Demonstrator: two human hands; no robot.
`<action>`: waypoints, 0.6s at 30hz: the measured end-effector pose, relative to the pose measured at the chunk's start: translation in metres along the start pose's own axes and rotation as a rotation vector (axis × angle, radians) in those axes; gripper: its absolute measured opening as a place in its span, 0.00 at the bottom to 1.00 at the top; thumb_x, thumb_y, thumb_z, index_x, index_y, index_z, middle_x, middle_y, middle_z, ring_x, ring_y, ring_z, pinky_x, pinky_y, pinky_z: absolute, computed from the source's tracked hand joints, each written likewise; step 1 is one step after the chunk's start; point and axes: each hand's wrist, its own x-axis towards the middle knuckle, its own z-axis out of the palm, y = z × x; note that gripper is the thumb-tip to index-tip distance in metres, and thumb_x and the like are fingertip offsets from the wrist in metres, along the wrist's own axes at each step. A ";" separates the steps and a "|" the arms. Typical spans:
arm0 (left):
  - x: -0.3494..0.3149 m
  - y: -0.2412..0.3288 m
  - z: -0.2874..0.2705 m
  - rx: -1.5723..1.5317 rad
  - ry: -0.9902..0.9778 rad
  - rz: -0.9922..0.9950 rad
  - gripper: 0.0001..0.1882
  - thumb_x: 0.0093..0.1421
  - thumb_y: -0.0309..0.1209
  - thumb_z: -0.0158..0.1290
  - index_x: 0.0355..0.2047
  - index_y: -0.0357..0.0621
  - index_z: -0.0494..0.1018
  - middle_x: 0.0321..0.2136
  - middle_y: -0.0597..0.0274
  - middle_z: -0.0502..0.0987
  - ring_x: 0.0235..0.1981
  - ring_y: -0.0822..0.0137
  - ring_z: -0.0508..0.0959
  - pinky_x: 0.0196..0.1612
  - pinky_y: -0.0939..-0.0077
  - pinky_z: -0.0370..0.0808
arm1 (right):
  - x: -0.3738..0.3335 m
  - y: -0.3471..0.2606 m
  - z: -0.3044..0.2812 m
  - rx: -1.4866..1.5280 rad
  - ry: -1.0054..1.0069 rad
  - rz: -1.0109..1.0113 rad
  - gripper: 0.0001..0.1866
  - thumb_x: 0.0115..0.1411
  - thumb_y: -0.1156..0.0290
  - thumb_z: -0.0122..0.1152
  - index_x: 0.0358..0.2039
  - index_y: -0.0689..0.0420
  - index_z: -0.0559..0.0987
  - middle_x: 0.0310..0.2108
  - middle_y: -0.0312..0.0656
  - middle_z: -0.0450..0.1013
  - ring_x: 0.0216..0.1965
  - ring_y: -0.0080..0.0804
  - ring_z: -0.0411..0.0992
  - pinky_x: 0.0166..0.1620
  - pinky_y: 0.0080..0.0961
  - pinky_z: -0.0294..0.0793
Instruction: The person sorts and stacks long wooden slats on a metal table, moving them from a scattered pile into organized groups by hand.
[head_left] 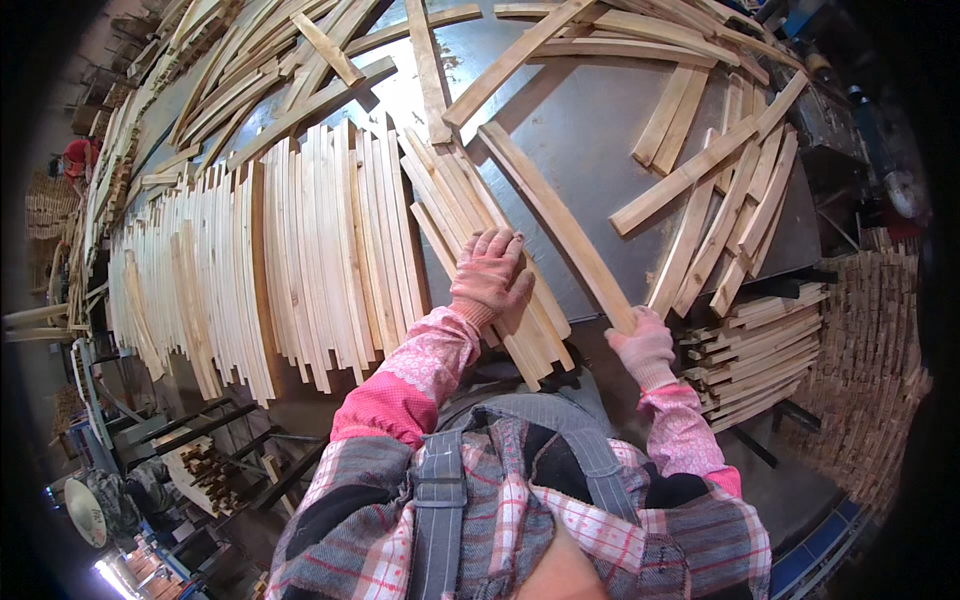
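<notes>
My left hand (pixel 488 278), in a pinkish glove, lies on a small bundle of wooden strips (pixel 447 195) that reaches over the table's near edge. Its fingers are stretched out on top of the wood. Closed around the near end of a single wooden strip (pixel 560 220) is my gloved right hand (pixel 645 350). That strip slants away to the far left across the table. Left of the bundle stands a broad row of pale wooden strips (pixel 320 250), packed side by side.
Loose strips (pixel 715 190) lie crossed on the metal table (pixel 590 100) at the right. More are heaped along the far side. Stacked wood (pixel 760 350) stands below the table's right edge, beside a taller pile (pixel 870 370). Machinery (pixel 90 510) is at lower left.
</notes>
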 end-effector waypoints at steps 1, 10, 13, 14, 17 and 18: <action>0.003 0.003 -0.005 0.027 -0.030 0.006 0.35 0.58 0.49 0.54 0.60 0.38 0.68 0.60 0.49 0.66 0.65 0.49 0.62 0.70 0.50 0.53 | -0.003 0.008 -0.006 -0.095 0.060 0.002 0.32 0.46 0.50 0.72 0.48 0.55 0.78 0.48 0.48 0.74 0.53 0.49 0.71 0.56 0.42 0.71; 0.052 0.048 -0.025 0.381 -0.663 0.316 0.17 0.64 0.46 0.47 0.37 0.51 0.80 0.37 0.67 0.80 0.43 0.63 0.75 0.67 0.55 0.53 | -0.019 0.013 -0.031 -0.155 0.164 0.047 0.32 0.45 0.50 0.72 0.46 0.57 0.77 0.42 0.50 0.74 0.48 0.49 0.72 0.52 0.44 0.72; 0.039 0.013 0.023 0.610 -0.556 0.474 0.13 0.64 0.43 0.48 0.36 0.52 0.77 0.33 0.68 0.77 0.37 0.63 0.75 0.63 0.55 0.59 | -0.018 0.005 -0.030 -0.218 0.269 -0.073 0.31 0.45 0.52 0.73 0.45 0.58 0.77 0.41 0.51 0.74 0.47 0.51 0.73 0.51 0.45 0.72; 0.028 -0.002 0.040 0.520 -0.404 0.439 0.10 0.61 0.40 0.49 0.35 0.51 0.76 0.33 0.67 0.76 0.37 0.62 0.75 0.58 0.55 0.63 | -0.018 0.001 -0.034 -0.101 0.252 -0.175 0.29 0.45 0.55 0.74 0.44 0.60 0.78 0.41 0.53 0.75 0.46 0.53 0.73 0.51 0.46 0.72; 0.014 0.007 -0.002 0.032 0.049 0.364 0.09 0.49 0.31 0.55 0.33 0.46 0.73 0.35 0.60 0.75 0.40 0.56 0.75 0.44 0.54 0.73 | -0.031 -0.026 -0.044 0.108 0.237 -0.151 0.29 0.44 0.63 0.76 0.46 0.63 0.79 0.47 0.57 0.75 0.50 0.57 0.72 0.56 0.43 0.71; 0.020 0.025 -0.057 -0.190 0.221 0.403 0.16 0.45 0.31 0.57 0.36 0.44 0.75 0.39 0.55 0.76 0.46 0.53 0.75 0.51 0.55 0.72 | -0.029 -0.021 -0.037 0.152 0.244 -0.161 0.29 0.43 0.64 0.76 0.45 0.63 0.79 0.45 0.56 0.75 0.48 0.56 0.72 0.54 0.43 0.72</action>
